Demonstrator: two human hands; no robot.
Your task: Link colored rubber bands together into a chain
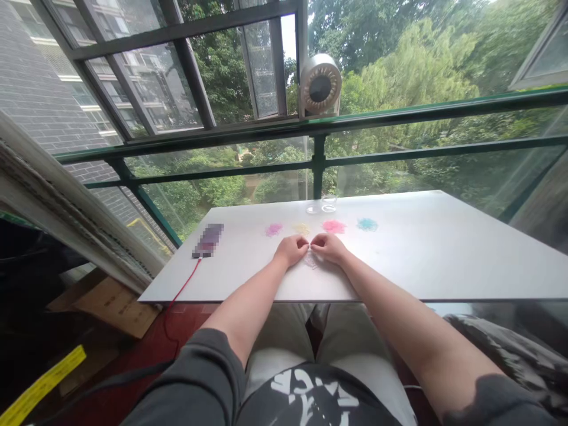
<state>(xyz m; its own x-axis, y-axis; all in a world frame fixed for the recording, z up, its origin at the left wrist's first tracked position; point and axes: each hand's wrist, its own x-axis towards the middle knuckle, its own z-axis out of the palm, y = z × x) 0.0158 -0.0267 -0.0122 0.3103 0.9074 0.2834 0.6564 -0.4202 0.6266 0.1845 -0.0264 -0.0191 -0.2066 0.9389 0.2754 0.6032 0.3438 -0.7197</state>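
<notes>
My left hand (293,249) and my right hand (328,247) meet over the white table (248,278), fingertips pinched close together. Whatever lies between the fingertips is too small to make out. Just under the hands is a thin pale tangle (311,260), partly covered by them. Beyond the hands runs a row of small loose piles of thin pieces: a purple pile (274,229), a yellow pile (302,228), a pink-red pile (333,226) and a blue-green pile (367,224). Their exact kind cannot be told at this size.
Clear round containers (329,204) stand at the table's far edge. A blurred-out phone-like device (208,240) with a red cable (184,286) lies at the left. Behind the table is a green railing (318,160) with a round fan (320,86) above. A cardboard box (118,299) sits lower left.
</notes>
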